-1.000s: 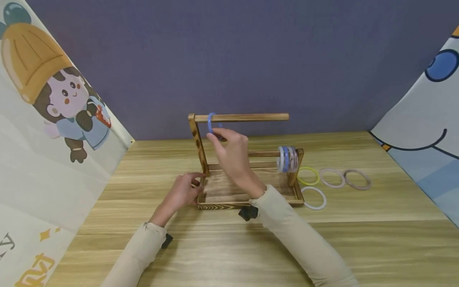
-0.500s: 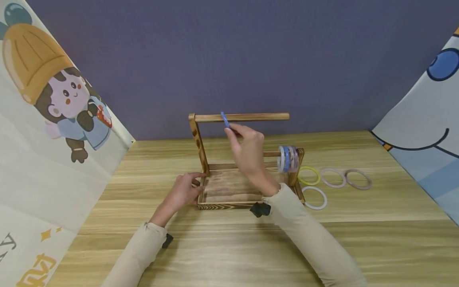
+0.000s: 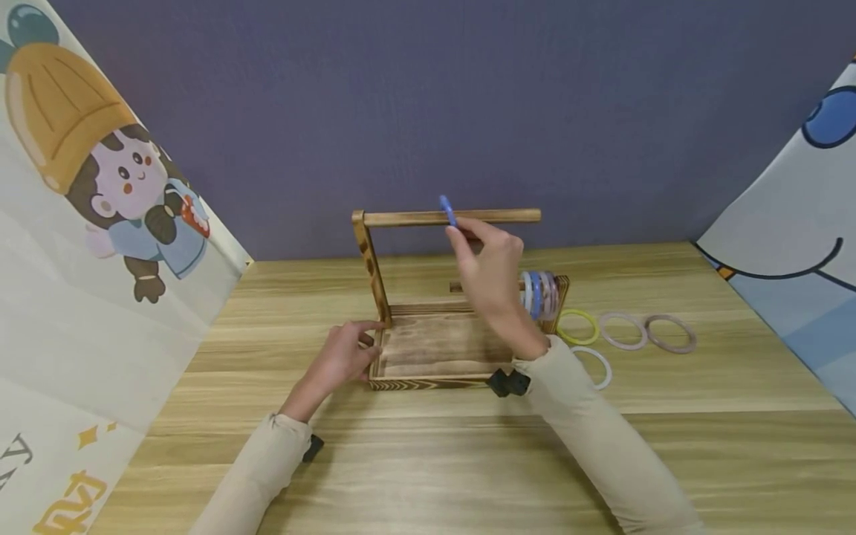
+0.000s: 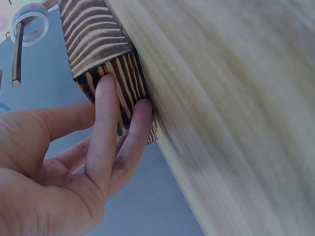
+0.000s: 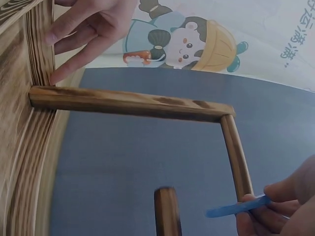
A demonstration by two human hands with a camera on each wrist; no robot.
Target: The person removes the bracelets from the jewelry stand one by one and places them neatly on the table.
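Wooden bangle rack (image 3: 371, 267), 2 rods, with blue bangle (image 3: 444, 203) in hand, toward the far edge of the bench (image 3: 401, 461).
Blue bangle: 1, edge-on, crossing the upper rod (image 3: 401, 219) near its middle; whether it encircles the rod, cannot tell. Right hand (image 3: 491, 275): thumb and fingertips closed in a pinch on this bangle's lower part. Left hand (image 3: 341, 353): fingers extended and spread, touching the rack's left end wall, not gripping. Lower rod (image 3: 457, 287): row of bangles (image 3: 536, 295), white, blue and pale purple, near the right post. Loose, flat, toward the bench's far right corner: 4, namely yellow bangle (image 3: 597, 328), pale pink bangle (image 3: 625, 348), mauve bangle (image 3: 674, 350); white bangle (image 3: 609, 369) nearest the near edge, partly hidden by a sleeve.
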